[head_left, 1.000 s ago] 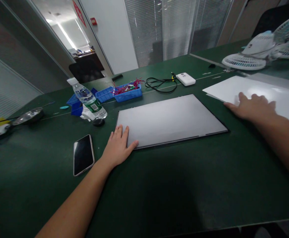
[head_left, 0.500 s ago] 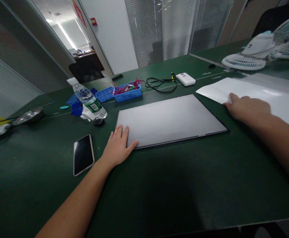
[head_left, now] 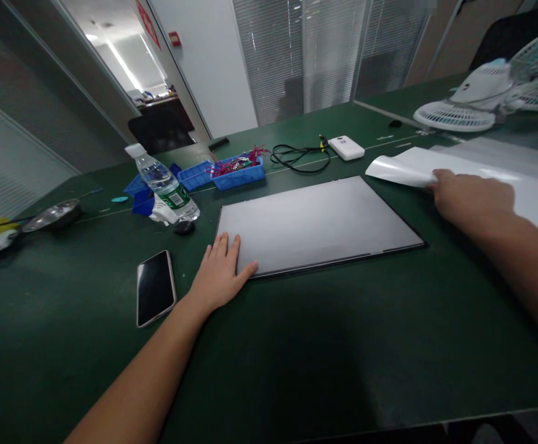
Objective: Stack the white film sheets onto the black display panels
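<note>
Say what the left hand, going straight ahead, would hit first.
Past the white panel it touches, the left hand would probably meet the blue tray of red wires, though depth is unclear.

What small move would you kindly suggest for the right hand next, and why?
Probably lift the glossy white flexible sheet slightly further: the right hand appears to pinch its near edge, and its left corner already curls, while the left hand rests at the near-left corner of the flat grey rectangular panel.
</note>
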A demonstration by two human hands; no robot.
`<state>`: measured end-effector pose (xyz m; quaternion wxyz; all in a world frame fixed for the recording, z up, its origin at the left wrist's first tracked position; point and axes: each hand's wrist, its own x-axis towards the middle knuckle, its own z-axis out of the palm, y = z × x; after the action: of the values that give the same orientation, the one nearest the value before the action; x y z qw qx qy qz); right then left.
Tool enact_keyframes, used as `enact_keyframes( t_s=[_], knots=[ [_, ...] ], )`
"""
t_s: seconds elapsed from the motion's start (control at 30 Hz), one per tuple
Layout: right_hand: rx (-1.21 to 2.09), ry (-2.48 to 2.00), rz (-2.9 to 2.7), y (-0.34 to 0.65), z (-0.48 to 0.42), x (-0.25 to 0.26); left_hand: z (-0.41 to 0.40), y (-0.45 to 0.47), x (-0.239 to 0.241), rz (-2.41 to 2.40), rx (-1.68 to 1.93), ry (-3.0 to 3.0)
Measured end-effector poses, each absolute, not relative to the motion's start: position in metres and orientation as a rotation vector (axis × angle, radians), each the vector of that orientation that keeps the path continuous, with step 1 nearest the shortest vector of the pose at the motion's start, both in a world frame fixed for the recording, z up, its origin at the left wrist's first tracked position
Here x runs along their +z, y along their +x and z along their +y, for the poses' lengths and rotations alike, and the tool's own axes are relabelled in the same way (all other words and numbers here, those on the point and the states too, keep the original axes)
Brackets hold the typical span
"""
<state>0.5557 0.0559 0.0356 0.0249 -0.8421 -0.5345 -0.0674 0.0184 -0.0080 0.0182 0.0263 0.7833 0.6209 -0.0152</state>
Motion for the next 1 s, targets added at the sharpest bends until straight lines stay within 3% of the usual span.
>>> enact_keyframes(
  t_s=[0.2,0.43,0.67,1.0],
  knots=[
    [-0.458,-2.396,-1.7,0.528,0.037,0.051,-0.009,0.018,0.018,1.917,-0.029,2.418],
    [-0.701,-1.818,-2.023,0.457,0.004,0.064,-0.008,0.017,0.017,1.918,-0.006,2.43],
    [-0.249,-1.02,-2.617,0.411,0.003,0.025,-0.008,0.017,0.016,1.928,-0.024,2.472],
    [0.193,-0.981,-2.652,0.416,0.01,0.004,-0.01,0.018,0.021,1.92,0.004,2.401]
  ],
)
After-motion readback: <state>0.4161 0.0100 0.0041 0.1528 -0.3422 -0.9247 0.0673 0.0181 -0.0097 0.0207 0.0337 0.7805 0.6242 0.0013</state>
